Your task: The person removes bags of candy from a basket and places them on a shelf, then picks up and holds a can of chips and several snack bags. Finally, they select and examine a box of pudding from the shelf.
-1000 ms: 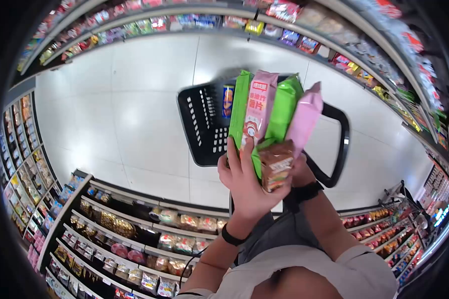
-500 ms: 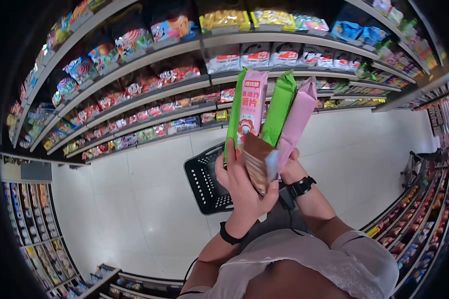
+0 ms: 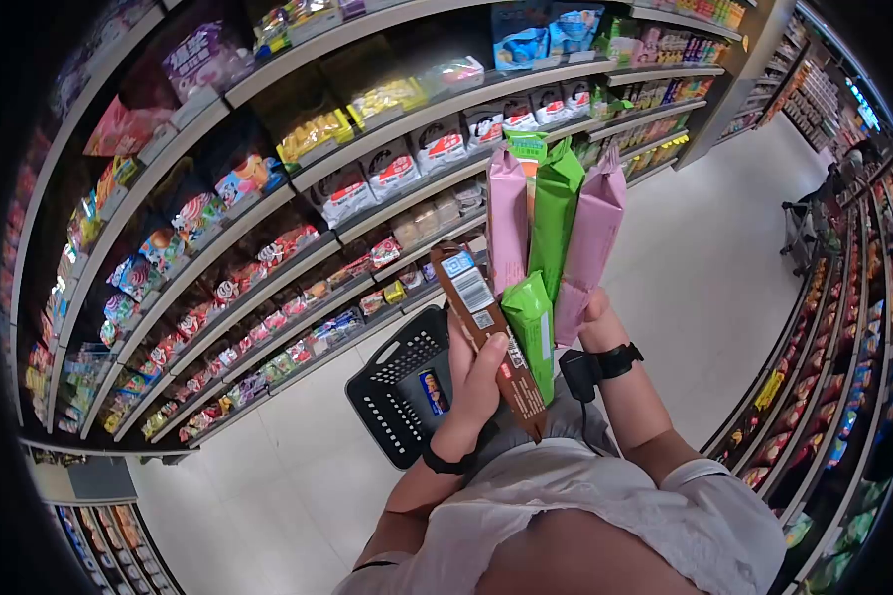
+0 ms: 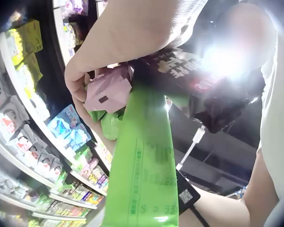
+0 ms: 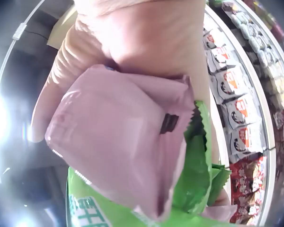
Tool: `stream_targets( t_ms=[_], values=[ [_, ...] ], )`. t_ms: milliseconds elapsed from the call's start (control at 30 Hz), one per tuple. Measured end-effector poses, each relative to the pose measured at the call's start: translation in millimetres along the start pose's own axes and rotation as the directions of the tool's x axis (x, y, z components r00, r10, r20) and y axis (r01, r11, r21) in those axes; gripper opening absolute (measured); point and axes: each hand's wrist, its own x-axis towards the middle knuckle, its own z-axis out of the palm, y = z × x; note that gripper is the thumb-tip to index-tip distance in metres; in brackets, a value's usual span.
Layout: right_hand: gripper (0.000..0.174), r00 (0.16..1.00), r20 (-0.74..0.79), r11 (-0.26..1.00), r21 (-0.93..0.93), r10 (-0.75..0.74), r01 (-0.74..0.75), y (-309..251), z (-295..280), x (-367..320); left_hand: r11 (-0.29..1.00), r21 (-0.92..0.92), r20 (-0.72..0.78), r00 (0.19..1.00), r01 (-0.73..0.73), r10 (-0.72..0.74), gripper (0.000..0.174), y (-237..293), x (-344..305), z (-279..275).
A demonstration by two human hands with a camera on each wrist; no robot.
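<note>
both hands together: left hand grips brown packet; right hand clamps pink-green packets.

Smooth, glossy plastic film wraps the pink packets, green packets and brown packet. The black basket is perforated matt plastic; the floor is polished pale tile.

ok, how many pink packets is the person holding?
2. One pink packet left of the tall green packet, the other right of it, above the right hand. More may be hidden.
</note>
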Motion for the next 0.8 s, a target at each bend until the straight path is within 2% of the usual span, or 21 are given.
stream_targets(
  t_ms=[33, 100, 133, 167, 233, 300, 433, 500, 567, 600, 633, 667, 700, 767, 800],
  values=[
    [0.106, 1.0, -0.007, 1.0, 0.006, -0.012, 0.012, -5, -9, -14, 0.999, -0.042, 0.004, 1.0, -0.002, 0.002, 0.049, -6, -1, 14],
    [0.105, 0.984, 0.152, 0.994, 0.077, -0.089, 0.078, -15, -15, -31, 0.994, 0.103, 0.047, 0.998, 0.027, -0.032, 0.04, -23, -2, 32],
    [0.103, 0.987, 0.074, 0.989, 0.044, -0.144, 0.141, -19, -13, -46, 0.993, 0.12, 0.047, 0.999, -0.005, 0.0, 0.033, -29, -3, 47],
    [0.099, 0.984, -0.02, 0.98, 0.087, -0.176, 0.177, -18, -15, -60, 0.975, 0.22, 0.045, 0.999, 0.002, -0.012, 0.032, -39, -5, 56],
    [0.096, 0.998, -0.006, 0.976, 0.211, -0.062, 0.062, -20, -39, -84, 0.959, 0.27, 0.016, 0.996, 0.08, -0.088, 0.032, -54, -12, 81],
    [0.091, 0.992, -0.104, 0.964, 0.245, -0.077, 0.101, -18, -51, -102, 0.88, 0.434, -0.007, 0.977, 0.194, -0.212, 0.035, -66, -17, 101],
    [0.084, 0.986, -0.169, 0.966, 0.254, -0.004, 0.047, -29, -88, -130, 0.848, 0.464, -0.015, 0.959, 0.257, -0.282, 0.034, -94, -9, 136],
    [0.082, 0.992, -0.126, 0.965, 0.261, 0.024, 0.01, -41, -107, -140, 0.829, 0.491, -0.036, 0.957, 0.269, -0.289, 0.034, -103, -4, 151],
    [0.08, 0.99, -0.095, 0.947, 0.315, 0.101, -0.067, -49, -131, -149, 0.797, 0.508, -0.016, 0.929, 0.326, -0.37, 0.035, -102, 1, 172],
    [0.08, 0.993, -0.067, 0.947, 0.314, 0.1, -0.074, -57, -140, -153, 0.783, 0.563, -0.004, 0.948, 0.264, -0.317, 0.032, -108, 2, 177],
    [0.081, 0.987, -0.023, 0.946, 0.288, 0.16, -0.147, -66, -146, -161, 0.782, 0.571, -0.01, 0.954, 0.25, -0.298, 0.032, -117, 0, 179],
    [0.082, 0.976, 0.011, 0.942, 0.26, 0.216, -0.211, -74, -153, -168, 0.811, 0.499, -0.03, 0.942, 0.305, -0.335, 0.03, -126, -4, 180],
    [0.082, 0.98, 0.016, 0.948, 0.253, 0.198, -0.195, -80, -162, -172, 0.835, 0.422, -0.031, 0.926, 0.353, -0.376, 0.029, -132, -3, 185],
    [0.086, 0.955, 0.088, 0.932, 0.21, 0.284, -0.297, -88, -176, -181, 0.84, 0.382, -0.09, 0.92, 0.386, -0.382, 0.027, -133, -4, 199],
    [0.086, 0.961, 0.077, 0.938, 0.207, 0.267, -0.278, -92, -186, -186, 0.853, 0.389, -0.11, 0.937, 0.348, -0.332, 0.026, -144, -5, 204]
  ],
)
